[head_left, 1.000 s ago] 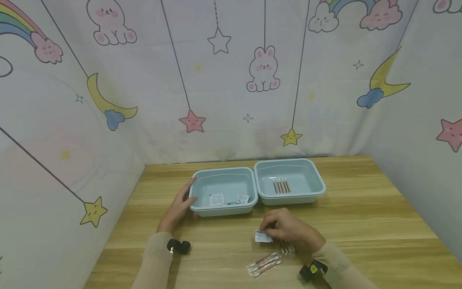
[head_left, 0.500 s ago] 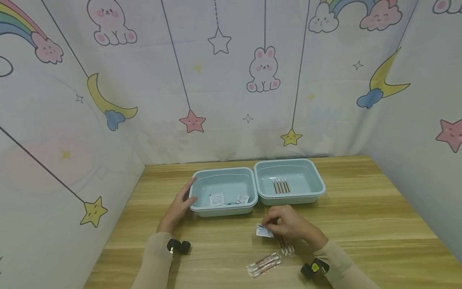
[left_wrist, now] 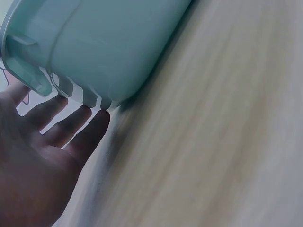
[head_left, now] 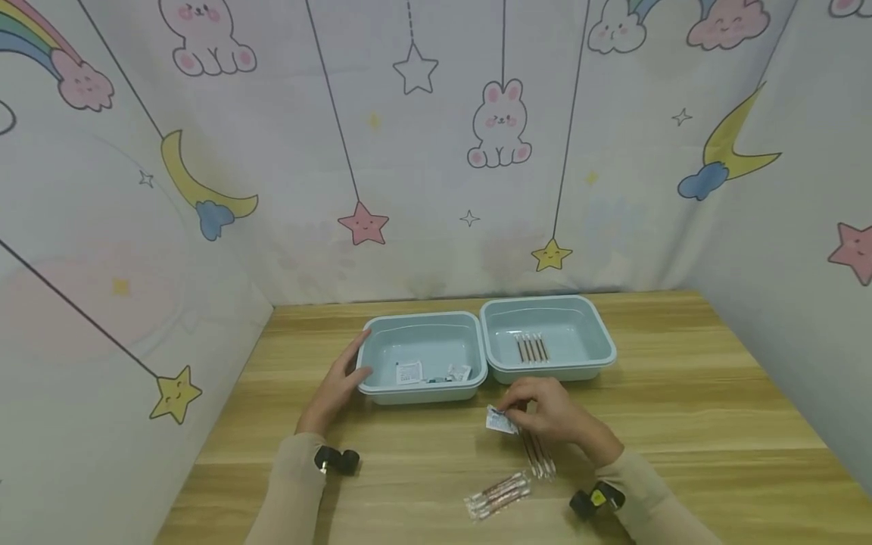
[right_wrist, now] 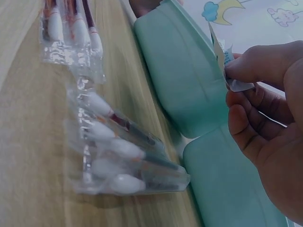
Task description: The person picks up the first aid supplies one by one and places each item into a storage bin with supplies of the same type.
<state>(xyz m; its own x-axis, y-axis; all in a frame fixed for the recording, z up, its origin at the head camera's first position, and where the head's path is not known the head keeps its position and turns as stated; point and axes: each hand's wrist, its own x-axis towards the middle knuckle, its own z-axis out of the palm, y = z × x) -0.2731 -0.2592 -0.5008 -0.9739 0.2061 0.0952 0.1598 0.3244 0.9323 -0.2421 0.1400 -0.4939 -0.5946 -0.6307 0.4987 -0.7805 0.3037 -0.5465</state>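
My left hand (head_left: 335, 387) rests on the left side of the left pale blue plastic tray (head_left: 422, 394), thumb at the rim. In the left wrist view its fairly straight fingers (left_wrist: 87, 137) touch the outer wall. Between thumb and fingers, my right hand (head_left: 548, 409) pinches a small white printed sachet (head_left: 500, 421), held just in front of the trays. A clear-wrapped bundle of cotton swabs (head_left: 540, 458) lies beneath that hand, partly hidden by it. Nearer to me is a second wrapped swab bundle (head_left: 499, 495).
Inside the left tray are a flat white sachet (head_left: 409, 372) and another crumpled-looking packet (head_left: 459, 372). The right tray (head_left: 552, 374), side by side with it, contains a row of several brown-stemmed swabs (head_left: 532, 349). A patterned cloth wall (head_left: 436, 280) rises behind the wooden table (head_left: 681, 424).
My right hand has moved slightly away from me, towards the trays, carrying the sachet and uncovering more of the swab bundle below. The left hand keeps its place on the tray.
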